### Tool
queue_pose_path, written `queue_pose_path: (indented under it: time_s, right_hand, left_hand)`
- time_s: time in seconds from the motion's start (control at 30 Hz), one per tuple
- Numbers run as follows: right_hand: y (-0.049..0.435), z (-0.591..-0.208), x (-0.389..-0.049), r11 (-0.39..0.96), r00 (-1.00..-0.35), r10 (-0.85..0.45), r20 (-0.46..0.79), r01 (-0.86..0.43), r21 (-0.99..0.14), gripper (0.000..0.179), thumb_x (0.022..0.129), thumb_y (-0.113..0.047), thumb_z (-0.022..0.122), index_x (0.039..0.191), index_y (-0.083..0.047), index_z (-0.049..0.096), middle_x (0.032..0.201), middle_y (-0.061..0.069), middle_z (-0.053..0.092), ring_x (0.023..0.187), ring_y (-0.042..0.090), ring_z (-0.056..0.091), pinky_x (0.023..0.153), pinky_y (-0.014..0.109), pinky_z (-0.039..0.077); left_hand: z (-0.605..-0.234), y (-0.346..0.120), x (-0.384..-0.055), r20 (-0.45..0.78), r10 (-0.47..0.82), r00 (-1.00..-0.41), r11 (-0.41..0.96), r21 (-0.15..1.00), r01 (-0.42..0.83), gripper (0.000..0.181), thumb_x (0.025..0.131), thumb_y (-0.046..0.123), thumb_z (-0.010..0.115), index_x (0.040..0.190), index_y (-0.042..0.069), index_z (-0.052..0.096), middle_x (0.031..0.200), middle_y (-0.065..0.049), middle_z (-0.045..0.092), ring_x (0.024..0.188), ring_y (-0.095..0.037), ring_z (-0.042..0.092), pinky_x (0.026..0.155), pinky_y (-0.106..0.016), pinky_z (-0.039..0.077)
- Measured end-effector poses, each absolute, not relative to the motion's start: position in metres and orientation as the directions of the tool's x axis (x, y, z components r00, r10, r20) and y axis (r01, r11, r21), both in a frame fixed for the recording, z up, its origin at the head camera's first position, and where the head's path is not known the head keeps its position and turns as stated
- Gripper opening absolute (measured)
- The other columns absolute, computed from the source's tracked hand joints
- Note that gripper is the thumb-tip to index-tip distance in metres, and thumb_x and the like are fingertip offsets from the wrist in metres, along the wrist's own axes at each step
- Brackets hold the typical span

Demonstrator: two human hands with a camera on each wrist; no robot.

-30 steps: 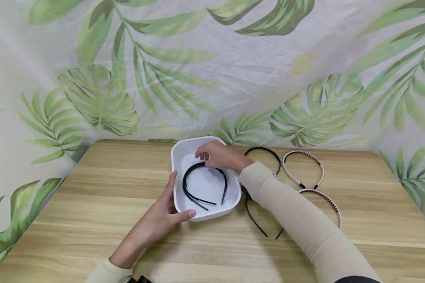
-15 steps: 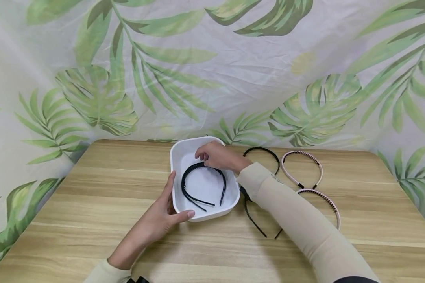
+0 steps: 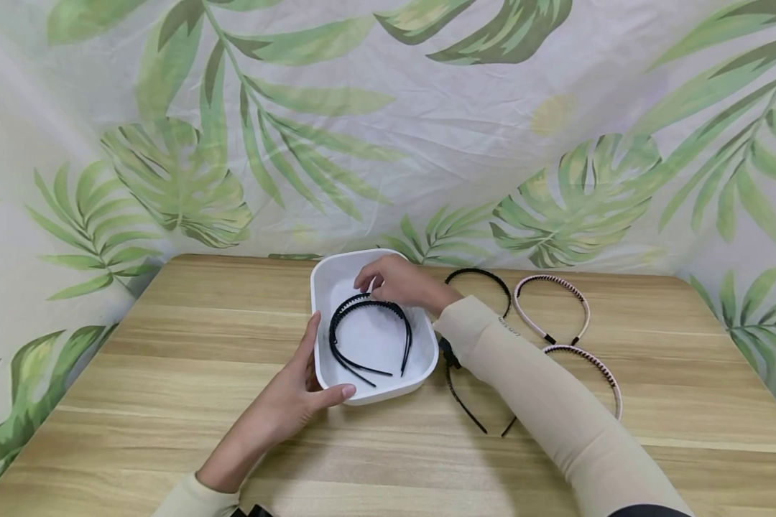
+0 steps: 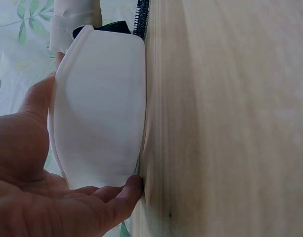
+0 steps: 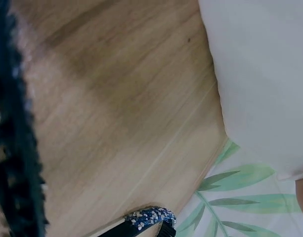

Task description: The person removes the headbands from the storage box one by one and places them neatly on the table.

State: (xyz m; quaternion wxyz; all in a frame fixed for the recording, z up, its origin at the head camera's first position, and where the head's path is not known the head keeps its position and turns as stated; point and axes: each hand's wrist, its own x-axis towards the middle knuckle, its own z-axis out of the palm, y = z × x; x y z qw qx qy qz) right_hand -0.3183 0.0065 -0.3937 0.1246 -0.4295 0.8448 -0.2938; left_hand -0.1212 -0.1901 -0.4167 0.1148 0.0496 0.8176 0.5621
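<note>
My left hand (image 3: 291,391) grips the near left corner of a white plastic box (image 3: 420,377), thumb over the front rim and fingers along the left wall. In the left wrist view the fingers wrap round the end of the box's wall. Inside the box lie black toothed headbands (image 3: 338,334), overlapping, their ends toward me. My right hand (image 3: 394,281) reaches over the right wall and pinches the top of a black headband with curled fingers; its fingertips are partly hidden. In the right wrist view the box's pale outer wall (image 5: 265,79) fills the right side.
On the wooden table (image 3: 168,359), right of the box, lie a black headband (image 3: 475,271) at the back and two pink ones, the rear pink headband (image 3: 552,278) and the front pink headband (image 3: 604,370). Another dark headband (image 3: 468,409) is partly under my right sleeve (image 3: 556,402).
Inside the box, the tops of the black headbands have spread apart, one shifting slightly toward the back. My right fingers have moved a little with it; my left hand stays on the box.
</note>
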Motion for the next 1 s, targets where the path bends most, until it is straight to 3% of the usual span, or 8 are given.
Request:
queue_pose_path:
  time_s: [0.63, 1.0]
  right_hand:
    - [0.0073, -0.392, -0.3188, 0.437, -0.608, -0.793, 0.042, -0.616, -0.656, 0.03, 0.09, 0.007, 0.063, 0.109, -0.005, 0.083, 0.105, 0.009, 0.08, 0.089, 0.014, 0.068, 0.076, 0.019, 0.05]
    - [0.0072, -0.392, -0.3204, 0.426, -0.615, -0.785, 0.076, -0.625, -0.654, 0.026, 0.088, 0.008, 0.067, 0.107, -0.002, 0.083, 0.103, 0.014, 0.079, 0.088, 0.018, 0.069, 0.076, 0.019, 0.049]
  left_hand:
    - [-0.4157, -0.1897, -0.1208, -0.138, 0.215, -0.967, 0.343, 0.937, -0.058, 0.124, 0.093, 0.016, 0.081, 0.167, 0.019, -0.018, 0.176, -0.02, 0.002, 0.159, -0.032, 0.024, 0.118, -0.037, 0.038]
    - [-0.4146, -0.1896, -0.1214, -0.139, 0.217, -0.966, 0.343, 0.938, -0.058, 0.124, 0.093, 0.016, 0.081, 0.167, 0.019, -0.018, 0.176, -0.02, 0.004, 0.159, -0.032, 0.025, 0.118, -0.037, 0.038]
